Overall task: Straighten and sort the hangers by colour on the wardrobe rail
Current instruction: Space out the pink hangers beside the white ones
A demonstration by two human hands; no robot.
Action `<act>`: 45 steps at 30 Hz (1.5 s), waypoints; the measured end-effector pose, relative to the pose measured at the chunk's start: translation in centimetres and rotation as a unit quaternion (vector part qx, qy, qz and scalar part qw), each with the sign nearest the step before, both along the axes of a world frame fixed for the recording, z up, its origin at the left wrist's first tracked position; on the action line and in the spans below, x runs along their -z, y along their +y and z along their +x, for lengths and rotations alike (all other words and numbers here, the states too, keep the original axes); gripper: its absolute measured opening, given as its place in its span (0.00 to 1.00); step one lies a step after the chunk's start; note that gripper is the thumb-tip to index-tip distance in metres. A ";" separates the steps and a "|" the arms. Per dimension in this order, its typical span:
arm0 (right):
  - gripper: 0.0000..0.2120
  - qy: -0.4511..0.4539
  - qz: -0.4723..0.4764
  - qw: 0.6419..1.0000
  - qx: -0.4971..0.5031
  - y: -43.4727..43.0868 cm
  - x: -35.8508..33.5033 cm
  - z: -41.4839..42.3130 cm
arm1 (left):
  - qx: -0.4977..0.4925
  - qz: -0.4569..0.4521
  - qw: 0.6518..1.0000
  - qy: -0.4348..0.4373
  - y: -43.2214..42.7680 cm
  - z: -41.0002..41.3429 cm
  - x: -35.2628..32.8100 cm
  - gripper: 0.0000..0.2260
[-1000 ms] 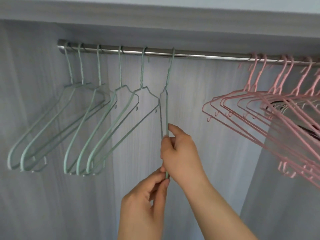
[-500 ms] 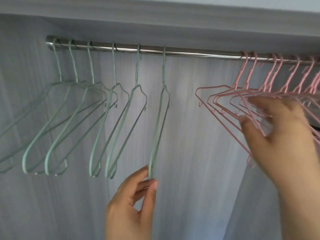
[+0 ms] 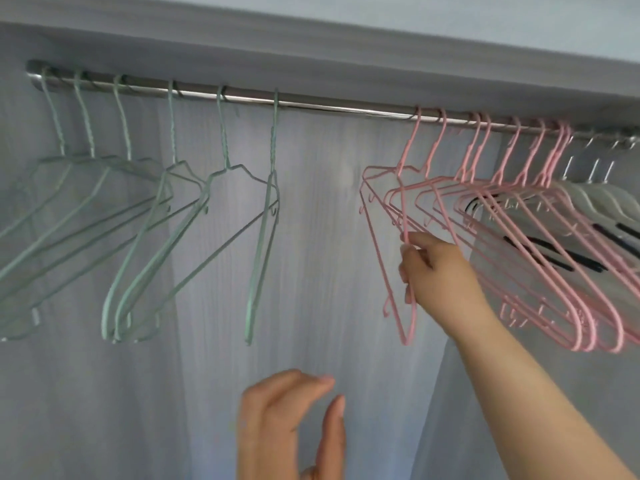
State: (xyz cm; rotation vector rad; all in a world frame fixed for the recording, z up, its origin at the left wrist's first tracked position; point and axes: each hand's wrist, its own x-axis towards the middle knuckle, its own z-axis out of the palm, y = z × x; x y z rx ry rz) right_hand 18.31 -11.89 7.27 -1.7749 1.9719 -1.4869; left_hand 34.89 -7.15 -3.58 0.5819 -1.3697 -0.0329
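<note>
Several mint green wire hangers hang along the left half of the metal rail; the rightmost green hanger hangs edge-on. Several pink wire hangers crowd the right half. My right hand pinches the lower bar of the leftmost pink hanger, which is turned away from the rest. My left hand hovers low in the middle with fingers relaxed, holding nothing and apart from the green hangers.
White hangers with black strips hang at the far right behind the pink ones. The grey wardrobe back panel shows in a bare gap between the green and pink groups. A shelf edge runs above the rail.
My left hand let go of the rightmost green hanger and dropped lower. My right hand left that green hanger, reached right, and took hold of the leftmost pink hanger.
</note>
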 end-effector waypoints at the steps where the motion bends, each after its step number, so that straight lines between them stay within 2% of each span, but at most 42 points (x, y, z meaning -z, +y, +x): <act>1: 0.12 -0.011 -0.027 0.999 -0.017 -0.2 0.0 0.7 | 0.016 0.017 0.999 -0.030 0.0 -0.4 0.2 0.08; 4: 0.10 -0.024 -0.070 0.995 -0.068 -0.7 0.2 3.0 | 0.070 0.109 0.988 -0.081 -0.4 -1.4 0.1 0.18; 6: 0.10 -0.042 -0.076 0.991 -0.098 -1.3 0.3 4.3 | 0.123 0.187 0.974 -0.040 -0.6 -2.0 -0.6 0.21; 9: 0.10 -0.063 -0.082 0.986 -0.131 -2.3 0.6 5.5 | 0.156 0.244 0.956 0.040 -0.9 -2.4 -1.6 0.19; 14: 0.08 -0.067 -0.082 0.982 -0.154 -2.6 0.7 6.9 | 0.111 0.262 0.958 0.040 -1.2 -1.7 -2.0 0.12; 29: 0.13 -0.017 -0.064 0.986 -0.150 -3.1 0.3 8.2 | 0.106 0.277 0.953 0.061 -2.1 -1.1 -1.8 0.15; 32: 0.19 0.033 -0.056 0.993 -0.101 -1.2 -0.6 6.4 | 0.099 0.271 0.956 0.054 -1.6 -0.9 -1.6 0.14; 35: 0.18 0.104 -0.174 0.979 0.025 1.8 -2.2 2.0 | 0.100 0.266 0.956 0.076 -1.4 -0.6 -1.5 0.14; 36: 0.19 0.122 -0.180 0.973 0.070 2.4 -2.7 0.4 | 0.100 0.263 0.956 0.078 -1.5 -0.6 -1.5 0.14; 38: 0.23 0.152 -0.114 0.972 0.137 2.8 -2.8 -2.1 | 0.107 0.258 0.956 0.085 -1.6 -0.7 -1.4 0.13; 41: 0.28 0.163 0.027 0.971 0.170 2.5 -2.1 -3.6 | 0.122 0.249 0.956 0.095 -1.7 -1.1 -1.7 0.13; 45: 0.30 0.117 0.088 0.978 0.151 1.4 -1.4 -4.3 | 0.125 0.241 0.958 0.090 -1.8 -1.4 -1.8 0.13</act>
